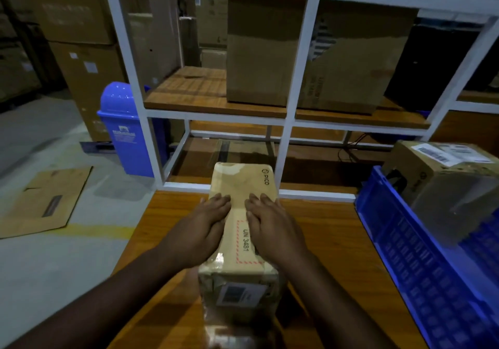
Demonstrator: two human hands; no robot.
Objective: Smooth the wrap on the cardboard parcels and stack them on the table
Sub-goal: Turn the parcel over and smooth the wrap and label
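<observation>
Head view, left hand (pixel 205 225), right hand (pixel 272 225), grips released, flat on glossy-wrapped cardboard parcel (pixel 241 186)

I am seeing through one head-worn wide-angle camera, looking forward and steeply down, close over the surface (pixel 337 240), facing the shelf (pixel 216 105).

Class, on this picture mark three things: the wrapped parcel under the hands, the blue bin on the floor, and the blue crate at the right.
wrapped parcel (pixel 244 184): head view, bare top face beyond the fingers.
blue bin (pixel 127 143): head view, front wall by its label.
blue crate (pixel 421 262): head view, perforated side wall.
</observation>
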